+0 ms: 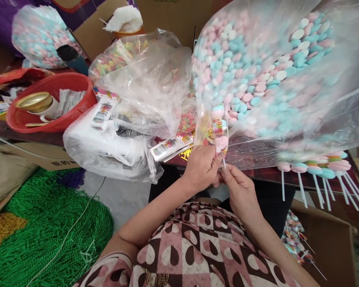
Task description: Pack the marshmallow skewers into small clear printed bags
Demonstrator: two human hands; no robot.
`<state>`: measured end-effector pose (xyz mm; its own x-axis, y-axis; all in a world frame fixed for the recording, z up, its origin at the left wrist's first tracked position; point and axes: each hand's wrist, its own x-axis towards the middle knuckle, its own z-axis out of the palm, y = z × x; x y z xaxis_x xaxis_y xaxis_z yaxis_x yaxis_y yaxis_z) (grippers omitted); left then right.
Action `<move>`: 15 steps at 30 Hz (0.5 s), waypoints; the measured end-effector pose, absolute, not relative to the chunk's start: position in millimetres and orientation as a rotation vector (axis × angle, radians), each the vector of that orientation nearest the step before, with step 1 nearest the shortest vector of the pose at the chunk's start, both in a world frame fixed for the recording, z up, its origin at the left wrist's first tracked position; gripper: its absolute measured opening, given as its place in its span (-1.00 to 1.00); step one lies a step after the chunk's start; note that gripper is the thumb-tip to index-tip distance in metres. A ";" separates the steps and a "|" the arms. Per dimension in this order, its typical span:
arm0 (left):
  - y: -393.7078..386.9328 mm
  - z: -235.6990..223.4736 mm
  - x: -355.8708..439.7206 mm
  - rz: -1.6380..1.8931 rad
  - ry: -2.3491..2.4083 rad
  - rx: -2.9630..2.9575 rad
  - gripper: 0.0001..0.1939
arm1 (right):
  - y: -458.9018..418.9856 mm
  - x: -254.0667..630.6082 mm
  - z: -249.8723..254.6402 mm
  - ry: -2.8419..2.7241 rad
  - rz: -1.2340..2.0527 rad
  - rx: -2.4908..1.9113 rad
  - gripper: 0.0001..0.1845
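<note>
Two bare hands: close together, just beside each other, both busy with one lollipop.
Left hand (201, 167): fingers curled in, thumb pressing on the lower end of the candy part.
Right hand (242, 187): thumb and fingertips pinching around the bottom of the stick (224, 162), though the exact contact is kinda hidden.
Marshmallow lollipop (220, 131): upright-ish, poking up above the fingers, pink and blue pieces stacked, looks like it's in a clear sleeve.
Giant clear bag (242, 83): beyond the hands and off to the right, loaded with pink, blue and white marshmallows.
Stick pops (314, 165): row of them right of the right hand, sticks hanging past the table edge.
Printed packets (169, 148): little stack just left of the left hand.
White plastic bag (107, 153): farther left, past those packets.
Red basket (80, 107): well left of the left hand, gold-coloured dish (34, 101) inside.
Cardboard box (335, 235): below and right of the right hand, wrapped pops (293, 233) in it.
</note>
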<state>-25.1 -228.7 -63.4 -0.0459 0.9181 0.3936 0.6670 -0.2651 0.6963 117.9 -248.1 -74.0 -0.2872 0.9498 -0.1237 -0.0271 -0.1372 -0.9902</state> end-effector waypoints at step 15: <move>-246.5 -44.4 -49.1 1.213 1.321 1.368 -0.51 | -245.2 121.8 -68.5 -1.482 1.364 -1.230 -0.63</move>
<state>-49.1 -246.5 -44.4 -0.0324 0.9963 0.0790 0.1632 -0.0727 0.9839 121.8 -245.2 -68.5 -0.2454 0.9667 -0.0724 0.1523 -0.0353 -0.9877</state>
